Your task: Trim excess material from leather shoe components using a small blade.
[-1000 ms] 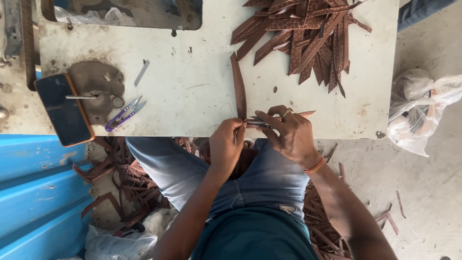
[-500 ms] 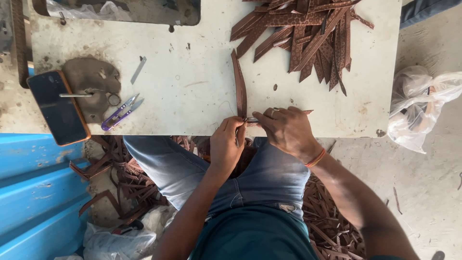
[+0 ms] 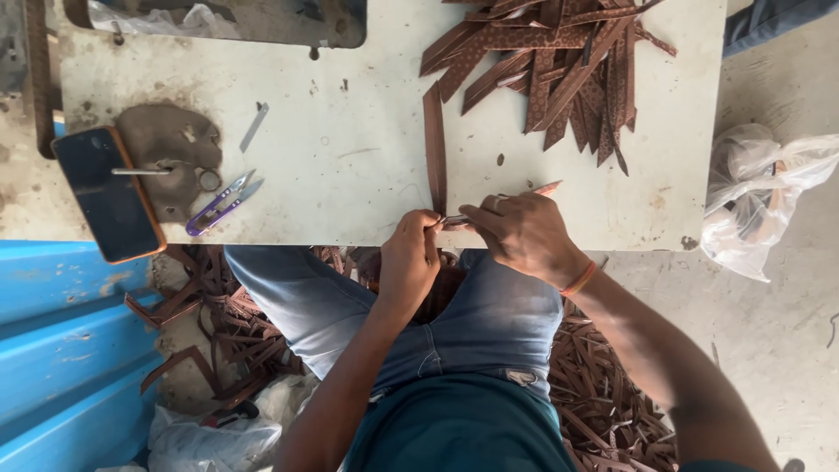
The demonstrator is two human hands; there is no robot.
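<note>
Pinching brown strip (image 3: 434,149) | left hand (image 3: 409,262) clamped on its end | right hand (image 3: 523,234) gripping pencil (image 3: 546,188)

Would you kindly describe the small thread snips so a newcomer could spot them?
On the worn white worktable, look left, beside the dark phone. The purple-handled thread snips lie there, the only bright, bladed tool, far from the brown leather strips.

Bare white worktable (image 3: 350,166) open ahead-left of the left hand (image 3: 409,262), heap of brown leather strips (image 3: 559,70) blocking ahead-right of the right hand (image 3: 524,236), purple thread snips (image 3: 218,203), dark phone (image 3: 107,194) further left, clear plastic bag (image 3: 760,201) well right.
</note>
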